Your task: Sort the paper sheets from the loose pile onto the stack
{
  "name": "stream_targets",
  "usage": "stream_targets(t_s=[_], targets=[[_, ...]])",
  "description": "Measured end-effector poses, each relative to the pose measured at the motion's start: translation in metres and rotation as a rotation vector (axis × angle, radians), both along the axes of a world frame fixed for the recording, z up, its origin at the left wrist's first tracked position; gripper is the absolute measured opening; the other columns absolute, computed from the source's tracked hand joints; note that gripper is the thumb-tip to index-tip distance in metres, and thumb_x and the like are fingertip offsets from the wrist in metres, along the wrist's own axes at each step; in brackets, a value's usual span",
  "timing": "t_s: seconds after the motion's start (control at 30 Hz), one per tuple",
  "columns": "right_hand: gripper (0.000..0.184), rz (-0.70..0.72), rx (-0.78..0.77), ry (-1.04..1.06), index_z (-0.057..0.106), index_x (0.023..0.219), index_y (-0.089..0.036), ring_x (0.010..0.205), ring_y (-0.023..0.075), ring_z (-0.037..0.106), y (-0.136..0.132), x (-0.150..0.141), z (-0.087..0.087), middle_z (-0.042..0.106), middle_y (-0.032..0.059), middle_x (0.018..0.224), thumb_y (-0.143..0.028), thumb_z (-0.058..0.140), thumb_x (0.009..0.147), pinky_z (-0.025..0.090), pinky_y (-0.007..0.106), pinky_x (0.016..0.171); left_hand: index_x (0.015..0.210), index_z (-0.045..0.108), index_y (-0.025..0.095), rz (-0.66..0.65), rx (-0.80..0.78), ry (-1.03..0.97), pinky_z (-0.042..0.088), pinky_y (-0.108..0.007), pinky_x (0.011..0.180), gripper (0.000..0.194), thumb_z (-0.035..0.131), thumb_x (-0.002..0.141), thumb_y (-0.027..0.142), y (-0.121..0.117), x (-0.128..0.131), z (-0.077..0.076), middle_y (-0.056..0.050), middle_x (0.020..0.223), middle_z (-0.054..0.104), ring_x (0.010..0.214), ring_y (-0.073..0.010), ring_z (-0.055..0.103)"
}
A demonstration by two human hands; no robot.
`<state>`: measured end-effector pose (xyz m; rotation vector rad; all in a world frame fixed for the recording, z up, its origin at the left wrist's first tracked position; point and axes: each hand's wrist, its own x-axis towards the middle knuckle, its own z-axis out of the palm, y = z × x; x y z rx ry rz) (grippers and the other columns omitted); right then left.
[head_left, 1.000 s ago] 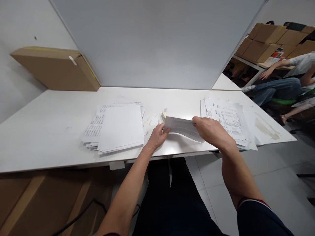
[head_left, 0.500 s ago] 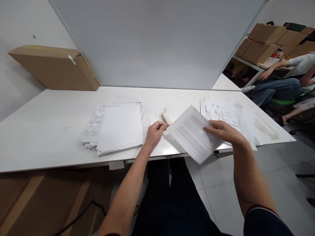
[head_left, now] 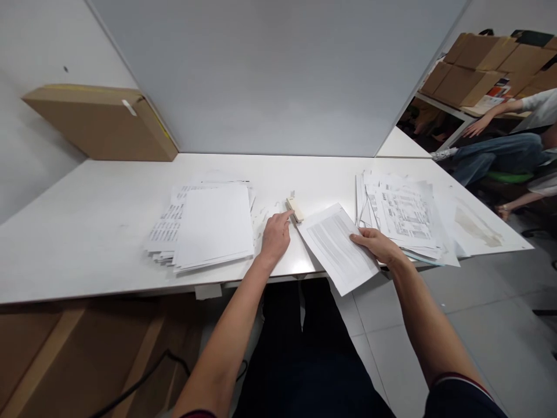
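Note:
A printed sheaf of paper (head_left: 338,247) slants over the table's front edge, gripped along its right side by my right hand (head_left: 375,242). Its upper left corner meets the near end of a small cream stapler (head_left: 295,210) lying on the table. My left hand (head_left: 277,235) reaches to the stapler with the index finger stretched out on its top; the other fingers are curled and hold nothing visible. Left of that hand lies a stack of papers (head_left: 217,226) with a blank sheet uppermost. Printed papers (head_left: 404,215) form a looser pile beyond my right hand.
A cardboard box (head_left: 102,125) leans at the back left of the white table (head_left: 78,232). A grey partition (head_left: 278,75) rises behind the table. At far right, a seated person (head_left: 505,151) is near stacked cartons (head_left: 470,69).
My left hand let go of the papers and moved its index finger onto the stapler. My right hand turned the sheaf flat and brought its corner to the stapler.

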<state>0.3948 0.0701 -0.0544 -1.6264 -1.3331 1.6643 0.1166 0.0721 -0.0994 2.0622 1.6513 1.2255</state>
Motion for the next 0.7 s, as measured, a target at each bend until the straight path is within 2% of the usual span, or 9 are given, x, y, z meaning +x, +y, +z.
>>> stream_targets(t_s=[0.2,0.53,0.7], targets=[[0.024,-0.006,0.012,-0.036,0.062,0.080,-0.018,0.070,0.0187,0.063,0.003,-0.004,-0.001,0.068,0.0063,0.080,-0.040,0.062,0.072,0.050,0.028,0.062,0.121,0.052,0.027,-0.016,-0.028,0.108,0.042,-0.034,0.085,0.048,0.035,0.082,0.005,0.000,0.001,-0.002,-0.006,0.098,0.054,0.090,-0.0192,0.048],[0.029,0.030,0.062,-0.095,0.060,0.081,-0.017,0.068,0.0171,0.062,0.008,-0.003,-0.014,0.067,0.0053,0.078,-0.045,0.059,0.072,0.048,0.026,0.059,0.117,0.057,0.026,-0.010,-0.042,0.148,0.042,-0.033,0.084,0.053,0.035,0.077,-0.002,0.000,0.002,-0.004,-0.006,0.097,0.054,0.091,-0.0195,0.047],[0.027,0.037,0.090,-0.154,0.060,0.079,-0.018,0.068,0.0183,0.061,0.003,-0.007,-0.005,0.066,0.0046,0.076,-0.045,0.058,0.071,0.047,0.027,0.058,0.114,0.059,0.025,0.010,-0.023,0.179,0.041,-0.034,0.082,0.052,0.035,0.077,-0.001,0.001,0.003,-0.005,-0.007,0.096,0.055,0.090,-0.0209,0.046]])
